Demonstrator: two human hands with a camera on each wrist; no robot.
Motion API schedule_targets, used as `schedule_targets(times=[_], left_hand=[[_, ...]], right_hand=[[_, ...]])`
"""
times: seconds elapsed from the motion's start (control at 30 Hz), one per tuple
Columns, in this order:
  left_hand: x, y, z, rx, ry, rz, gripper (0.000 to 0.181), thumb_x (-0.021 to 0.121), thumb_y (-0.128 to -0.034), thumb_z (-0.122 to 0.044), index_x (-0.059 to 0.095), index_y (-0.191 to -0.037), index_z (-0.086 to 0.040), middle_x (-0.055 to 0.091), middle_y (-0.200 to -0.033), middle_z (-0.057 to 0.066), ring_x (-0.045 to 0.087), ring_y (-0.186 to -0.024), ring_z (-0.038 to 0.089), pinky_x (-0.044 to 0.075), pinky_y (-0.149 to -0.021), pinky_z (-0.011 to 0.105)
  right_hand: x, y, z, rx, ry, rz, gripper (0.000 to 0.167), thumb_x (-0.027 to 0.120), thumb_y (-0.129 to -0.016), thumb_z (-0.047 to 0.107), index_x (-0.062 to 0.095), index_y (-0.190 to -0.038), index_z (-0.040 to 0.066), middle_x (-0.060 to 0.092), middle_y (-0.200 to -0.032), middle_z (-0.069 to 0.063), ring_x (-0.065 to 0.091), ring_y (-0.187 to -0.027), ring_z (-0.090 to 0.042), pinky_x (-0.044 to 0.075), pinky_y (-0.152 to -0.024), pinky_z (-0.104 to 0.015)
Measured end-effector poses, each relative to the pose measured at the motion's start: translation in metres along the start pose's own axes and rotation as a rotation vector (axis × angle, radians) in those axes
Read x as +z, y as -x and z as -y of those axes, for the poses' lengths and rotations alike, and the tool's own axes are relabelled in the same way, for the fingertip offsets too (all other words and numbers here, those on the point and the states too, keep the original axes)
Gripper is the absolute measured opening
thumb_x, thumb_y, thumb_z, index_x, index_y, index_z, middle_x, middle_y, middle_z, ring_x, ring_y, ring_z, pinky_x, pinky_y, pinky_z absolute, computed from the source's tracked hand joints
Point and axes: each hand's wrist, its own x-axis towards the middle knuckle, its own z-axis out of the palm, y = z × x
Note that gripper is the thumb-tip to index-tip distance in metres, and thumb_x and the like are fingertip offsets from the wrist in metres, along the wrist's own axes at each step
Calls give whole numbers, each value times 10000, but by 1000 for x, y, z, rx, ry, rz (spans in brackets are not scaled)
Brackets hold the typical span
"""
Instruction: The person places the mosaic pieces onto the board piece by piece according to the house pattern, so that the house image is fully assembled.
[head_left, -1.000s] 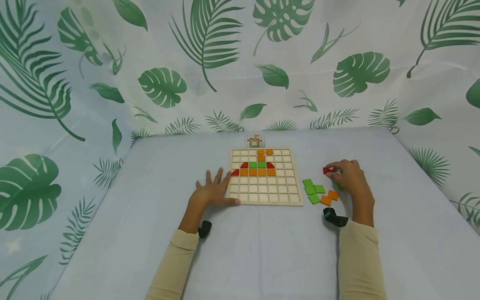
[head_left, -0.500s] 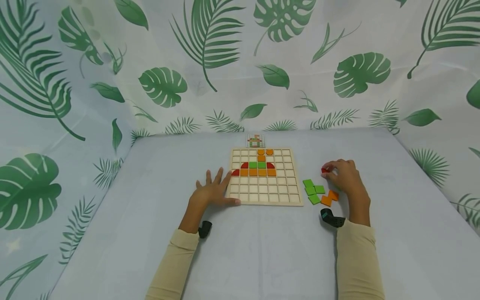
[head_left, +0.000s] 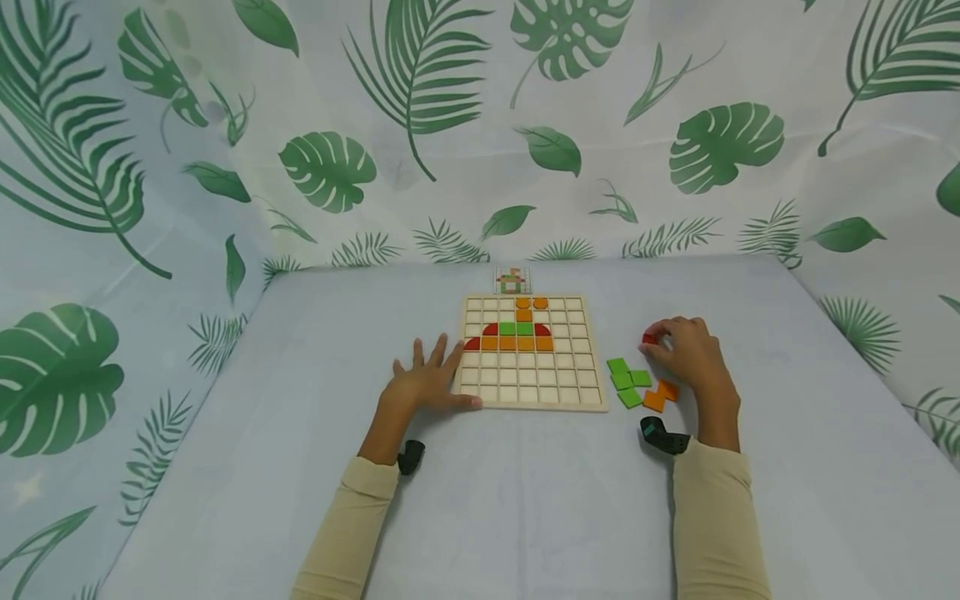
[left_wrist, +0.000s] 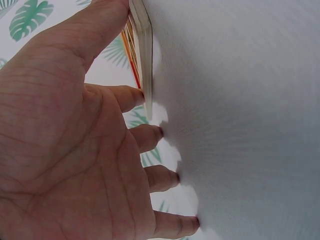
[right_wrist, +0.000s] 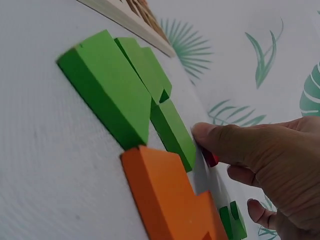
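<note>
Head view: right hand (head_left: 688, 357) pinches a red piece (head_left: 648, 339) between thumb and fingers; green tiles (head_left: 617, 367) and orange tiles (head_left: 654, 402) lie loose near its thumb. Left hand (head_left: 422, 387), fingers straight and spread, touches the wooden grid board (head_left: 527, 362); compartments right of those fingers contain orange discs (head_left: 523, 304), orange squares (head_left: 507, 343), green squares (head_left: 507, 328), red quarter-rounds (head_left: 542, 331).

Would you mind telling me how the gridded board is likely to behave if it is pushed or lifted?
The gridded board is probably stiff, since it looks thick and straight-sided. Being broad and low, it would likely slide flat rather than tip. Lifted at a slant, it might shed the orange discs, which seem merely set on it.
</note>
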Motion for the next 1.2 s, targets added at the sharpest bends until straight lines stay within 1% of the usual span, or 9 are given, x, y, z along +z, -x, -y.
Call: schedule_targets(times=[0.13,0.23,0.33,0.47,0.6,0.73,0.83,0.97,1.2], left_hand=[[-1,-1,-1,1,-1,-2,1047,610,-820,-694,51,-1589,-257,-70,-1659,82,-119,-1486,454,78,-1117,732],[-1,-1,-2,2,-1,-3,1050,611,-818,-696,53,-1589,-254,-70,-1659,82,-115,-1486,458,84,-1115,734],[-2,-1,-2,3,-1,-6,1050,611,-817,-696,54,-1590,-253,-69,-1659,83,-110,-1487,460,89,-1113,735],[-3,-1,-2,0,3,-6,1051,615,-816,-694,56,-1590,-255,-71,-1659,84,-113,-1486,460,83,-1114,735],[-4,-1,-2,-3,9,-5,1053,621,-815,-688,55,-1590,-256,-73,-1658,84,-120,-1485,460,75,-1114,736],[-3,0,-1,-2,8,0,1050,618,-819,-685,49,-1590,-255,-79,-1658,85,-123,-1485,460,71,-1114,737],[-2,0,-1,2,4,3,1050,615,-820,-688,47,-1589,-254,-79,-1658,87,-122,-1484,462,71,-1113,737],[0,0,0,3,-1,1,1050,614,-819,-690,49,-1590,-255,-73,-1658,90,-114,-1485,463,76,-1114,735],[-1,0,-2,0,-1,-2,1048,616,-818,-689,55,-1590,-255,-68,-1659,90,-109,-1484,467,81,-1113,737]], right_hand=[[-1,-2,6,-11,-14,7,320,693,-916,248,660,-1106,-8,626,-1138,-238,421,-1144,-438,331,-1024,-650],[-2,-4,14,-47,-29,12,320,684,-920,247,660,-1113,-7,633,-1137,-236,465,-1138,-421,363,-1022,-628],[-3,-7,23,-93,-50,14,312,679,-921,251,670,-1109,2,640,-1132,-232,514,-1105,-401,410,-985,-604],[-2,-10,37,-146,-81,31,311,669,-926,263,676,-1110,13,643,-1120,-224,542,-1068,-377,447,-943,-571],[2,-14,50,-190,-96,48,316,666,-927,263,675,-1118,13,647,-1100,-208,557,-1042,-354,463,-918,-537],[8,-15,61,-250,-117,54,311,684,-917,243,684,-1113,2,659,-1069,-197,572,-1009,-340,477,-867,-505],[13,-14,67,-271,-122,58,308,698,-908,240,693,-1102,2,664,-1054,-184,576,-989,-324,484,-840,-482],[20,-14,74,-296,-96,59,330,708,-903,257,700,-1110,-1,671,-1067,-180,589,-988,-317,497,-834,-477],[31,-16,82,-377,-30,30,325,733,-886,286,725,-1081,28,687,-1059,-147,600,-1000,-317,508,-837,-486]])
